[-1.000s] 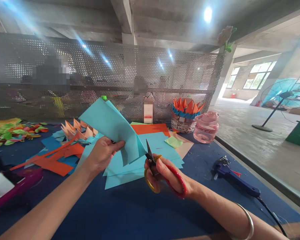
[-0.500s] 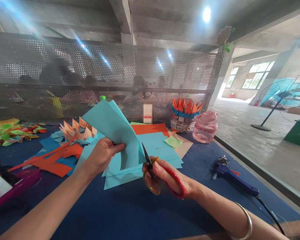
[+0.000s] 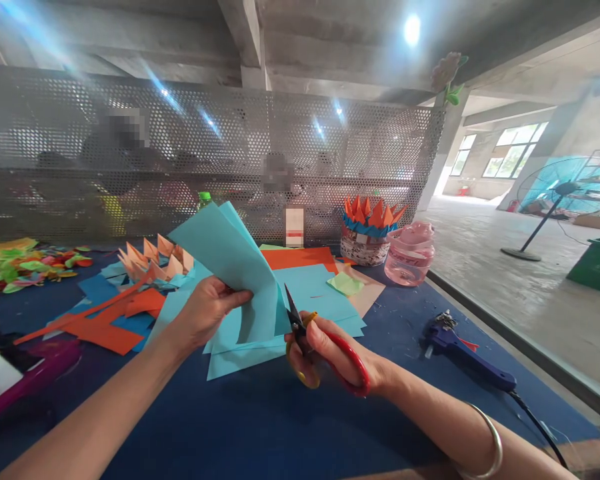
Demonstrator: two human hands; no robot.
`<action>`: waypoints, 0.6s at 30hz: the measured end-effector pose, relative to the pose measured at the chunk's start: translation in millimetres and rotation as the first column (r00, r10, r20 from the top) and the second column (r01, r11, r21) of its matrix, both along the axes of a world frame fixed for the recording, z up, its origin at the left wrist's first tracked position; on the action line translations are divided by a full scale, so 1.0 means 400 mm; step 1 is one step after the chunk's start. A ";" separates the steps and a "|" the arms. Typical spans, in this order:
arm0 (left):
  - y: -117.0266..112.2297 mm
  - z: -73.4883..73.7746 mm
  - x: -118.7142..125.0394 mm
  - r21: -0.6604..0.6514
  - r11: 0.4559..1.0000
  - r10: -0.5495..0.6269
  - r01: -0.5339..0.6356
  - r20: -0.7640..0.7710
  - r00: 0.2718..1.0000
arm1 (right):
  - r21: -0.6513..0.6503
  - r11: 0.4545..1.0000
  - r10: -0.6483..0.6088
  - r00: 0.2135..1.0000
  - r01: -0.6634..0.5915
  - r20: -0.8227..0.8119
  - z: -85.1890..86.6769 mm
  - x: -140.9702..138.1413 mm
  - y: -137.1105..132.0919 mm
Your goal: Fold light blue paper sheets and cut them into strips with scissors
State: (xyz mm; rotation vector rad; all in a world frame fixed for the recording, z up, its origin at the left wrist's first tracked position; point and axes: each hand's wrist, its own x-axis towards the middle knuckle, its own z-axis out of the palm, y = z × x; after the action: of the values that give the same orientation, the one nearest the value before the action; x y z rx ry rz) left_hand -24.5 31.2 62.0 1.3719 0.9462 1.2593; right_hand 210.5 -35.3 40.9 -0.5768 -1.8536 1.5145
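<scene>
Pinches in left fingers [image 3: 239, 300], above worktop [image 3: 250, 427] between near and far edges, curled blue sheet [image 3: 230, 257], likely light, pliable, best held by one margin, and grips scissors [image 3: 296, 326] in right fingers [image 3: 321, 339].

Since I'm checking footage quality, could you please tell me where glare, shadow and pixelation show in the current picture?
Head view: the ceiling light glares white; head view: a soft shadow darkens the held blue paper beside the left hand; head view: pixelated blocks mask spots around the perforated screen.
</scene>
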 end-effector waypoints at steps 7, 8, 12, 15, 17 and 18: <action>0.003 0.003 -0.003 -0.004 1.000 0.016 -0.016 -0.001 1.000 | -0.038 0.999 0.005 0.996 -0.009 -0.084 0.005 -0.003 0.004; 0.001 0.004 0.000 -0.012 1.000 0.017 -0.017 -0.012 1.000 | -0.046 0.999 0.004 0.997 -0.008 -0.081 0.006 -0.003 0.004; -0.012 0.005 0.019 -0.049 0.999 -0.002 -0.001 -0.055 0.999 | -0.063 0.998 0.014 0.999 -0.017 -0.046 0.007 0.000 0.001; -0.017 0.004 0.027 -0.073 0.997 -0.029 0.025 -0.051 0.998 | -0.051 0.998 0.017 0.999 -0.020 -0.049 0.007 -0.001 0.002; -0.017 0.004 0.026 -0.073 0.997 -0.031 0.027 -0.043 0.999 | -0.052 0.999 0.007 0.997 -0.011 -0.073 0.005 -0.002 0.003; -0.016 0.004 0.025 -0.071 0.997 -0.026 0.024 -0.040 0.999 | -0.057 0.998 -0.003 0.996 -0.002 -0.088 0.004 -0.002 0.003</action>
State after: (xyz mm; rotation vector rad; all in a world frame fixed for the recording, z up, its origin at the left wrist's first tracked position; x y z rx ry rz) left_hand -14.6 24.9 63.8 1.3550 0.9897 1.1723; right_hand 209.7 -33.9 42.7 -0.5278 -1.7480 1.5721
